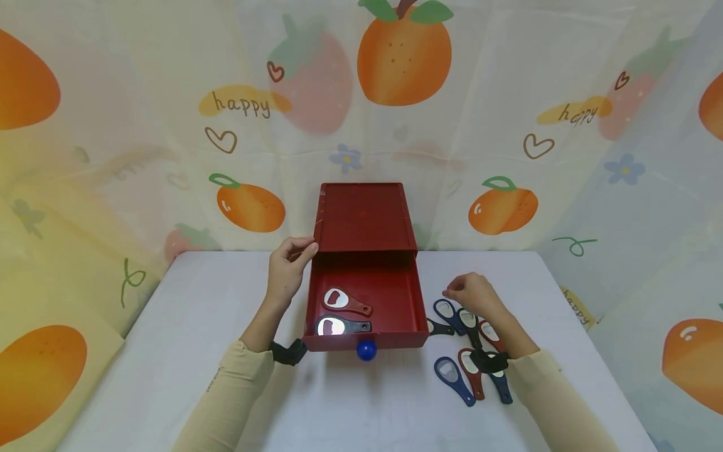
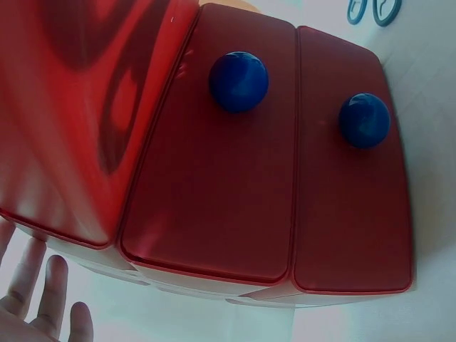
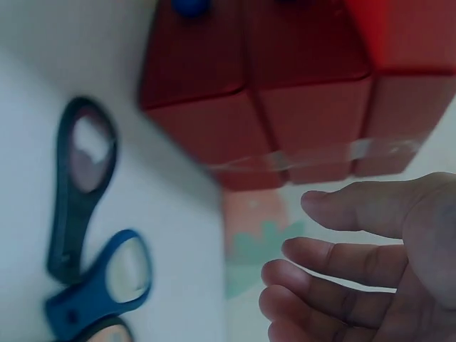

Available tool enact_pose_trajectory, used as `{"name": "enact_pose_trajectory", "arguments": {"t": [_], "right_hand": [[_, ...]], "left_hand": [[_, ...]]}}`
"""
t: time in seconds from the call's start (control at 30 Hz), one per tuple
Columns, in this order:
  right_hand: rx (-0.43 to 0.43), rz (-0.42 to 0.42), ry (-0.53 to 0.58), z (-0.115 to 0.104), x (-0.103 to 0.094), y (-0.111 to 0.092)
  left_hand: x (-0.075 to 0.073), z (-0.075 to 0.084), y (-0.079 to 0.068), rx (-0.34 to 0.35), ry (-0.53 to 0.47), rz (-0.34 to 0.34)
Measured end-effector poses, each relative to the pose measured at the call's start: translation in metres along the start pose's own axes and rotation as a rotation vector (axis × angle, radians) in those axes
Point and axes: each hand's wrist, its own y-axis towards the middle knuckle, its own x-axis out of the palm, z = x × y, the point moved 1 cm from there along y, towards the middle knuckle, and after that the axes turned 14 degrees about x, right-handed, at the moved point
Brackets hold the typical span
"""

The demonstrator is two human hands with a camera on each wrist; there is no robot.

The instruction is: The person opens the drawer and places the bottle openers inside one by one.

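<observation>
A red drawer cabinet (image 1: 364, 216) has its top drawer (image 1: 392, 295) pulled out, a blue knob (image 1: 366, 351) on its front. Inside lie a red bottle opener (image 1: 358, 306) and a dark grey-blue one (image 1: 357, 326), side by side. My left hand (image 1: 288, 267) touches the cabinet's left side near the top front corner; in the left wrist view its fingers (image 2: 51, 296) lie fairly straight along that side. Over several bottle openers on the table hovers my right hand (image 1: 474, 294), empty, its fingers loosely bent and the thumb apart from them in the right wrist view.
Right of the cabinet are spread blue, red and black bottle openers, among them a blue one (image 1: 463, 390) and a red one (image 1: 476, 383) near the front. Two lower drawers with blue knobs (image 2: 365, 121) are closed. Behind the white table (image 1: 350, 408) hangs a fruit-print cloth (image 1: 480, 125).
</observation>
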Motion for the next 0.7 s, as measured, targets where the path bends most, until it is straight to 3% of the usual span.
{"name": "enact_pose_trajectory", "arguments": {"t": [0.2, 0.43, 0.7], "right_hand": [[0.098, -0.041, -0.061, 0.016, 0.020, 0.006], [0.154, 0.023, -0.192, 0.031, 0.041, 0.007], [0.191, 0.052, -0.333, 0.031, 0.060, 0.011]], "left_hand": [[0.000, 0.000, 0.000, -0.002, 0.001, 0.000], [0.000, 0.000, -0.001, -0.001, -0.019, -0.008], [0.000, 0.000, 0.000, 0.002, -0.019, 0.003]]}}
